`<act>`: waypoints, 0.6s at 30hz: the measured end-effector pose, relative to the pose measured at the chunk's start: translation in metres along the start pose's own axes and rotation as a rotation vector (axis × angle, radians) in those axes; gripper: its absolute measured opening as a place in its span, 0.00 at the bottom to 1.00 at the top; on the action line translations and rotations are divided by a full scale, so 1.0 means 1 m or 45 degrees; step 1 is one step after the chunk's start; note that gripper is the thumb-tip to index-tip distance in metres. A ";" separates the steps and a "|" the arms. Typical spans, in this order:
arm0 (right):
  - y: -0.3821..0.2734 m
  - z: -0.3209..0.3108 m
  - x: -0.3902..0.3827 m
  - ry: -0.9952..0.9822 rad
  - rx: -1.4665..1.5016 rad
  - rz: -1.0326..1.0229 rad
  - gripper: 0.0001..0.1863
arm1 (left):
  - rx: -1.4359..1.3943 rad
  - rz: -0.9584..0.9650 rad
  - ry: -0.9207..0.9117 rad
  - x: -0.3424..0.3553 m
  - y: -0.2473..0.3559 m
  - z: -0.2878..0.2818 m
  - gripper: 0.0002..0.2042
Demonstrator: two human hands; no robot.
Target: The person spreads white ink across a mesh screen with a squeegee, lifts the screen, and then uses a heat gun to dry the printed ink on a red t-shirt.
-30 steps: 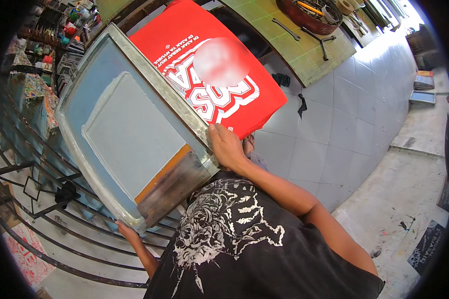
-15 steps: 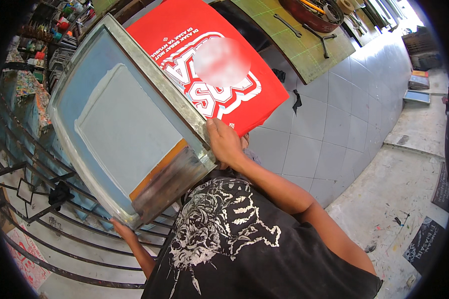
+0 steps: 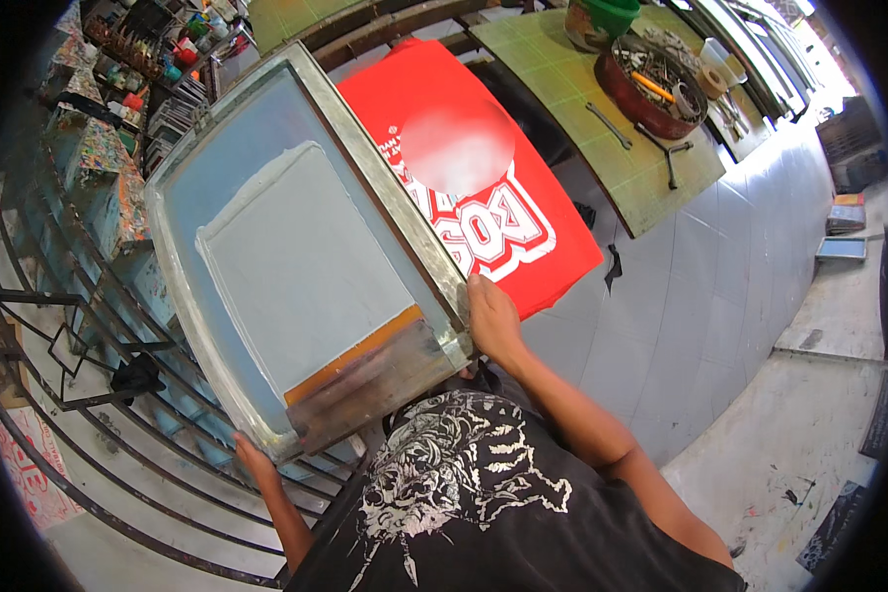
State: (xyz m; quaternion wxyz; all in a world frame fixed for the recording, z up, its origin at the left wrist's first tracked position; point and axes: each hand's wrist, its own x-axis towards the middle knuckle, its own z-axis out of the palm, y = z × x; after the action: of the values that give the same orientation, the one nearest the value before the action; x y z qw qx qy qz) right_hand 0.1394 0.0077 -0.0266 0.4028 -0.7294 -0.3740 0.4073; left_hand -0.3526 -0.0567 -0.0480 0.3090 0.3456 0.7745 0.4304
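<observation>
A metal-framed printing screen (image 3: 400, 192) slants across the middle-left, with pale grey ink (image 3: 296, 257) spread on its blue mesh and a wood-edged, stained squeegee (image 3: 365, 377) lying along its near end. My right hand (image 3: 495, 321) is closed on the screen's right rail near the near corner. My left hand (image 3: 255, 456) grips the lower left corner, its fingers partly under it. Beyond the right rail, red fabric (image 3: 553, 276) with white printing lies spread flat, partly hidden by the screen.
Dark metal railings (image 3: 89, 483) curve along the left, near a cluttered paint shelf (image 3: 128, 109). At back right a green board (image 3: 661, 197) holds wrenches (image 3: 610, 126), a red tray of tools (image 3: 631, 113) and a green bucket (image 3: 592, 25). Grey tiled floor (image 3: 681, 326) lies at right.
The whole view has shifted, with most things lower and rightward and the green bucket showing. The screen covers more of the red fabric's printing. Both hands still grip the screen.
</observation>
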 end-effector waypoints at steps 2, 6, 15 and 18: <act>-0.005 -0.004 -0.001 0.021 0.015 -0.040 0.23 | 0.089 0.043 0.001 0.000 0.004 -0.005 0.38; -0.016 -0.023 -0.013 0.105 0.001 -0.068 0.24 | -0.160 0.026 -0.148 -0.003 0.017 0.003 0.38; -0.003 -0.109 -0.081 0.407 0.076 -0.099 0.23 | -0.238 0.156 -0.353 -0.016 0.068 0.042 0.36; 0.010 -0.147 -0.110 0.550 0.134 -0.108 0.22 | -0.233 0.292 -0.460 -0.039 0.090 0.062 0.34</act>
State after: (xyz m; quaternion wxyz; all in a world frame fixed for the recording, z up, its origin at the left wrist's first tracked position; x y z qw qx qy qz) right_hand 0.2302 -0.1340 0.0472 0.5277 -0.7613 -0.2876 0.2433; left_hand -0.2584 -0.0245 0.0110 0.4216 0.4733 0.6200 0.4624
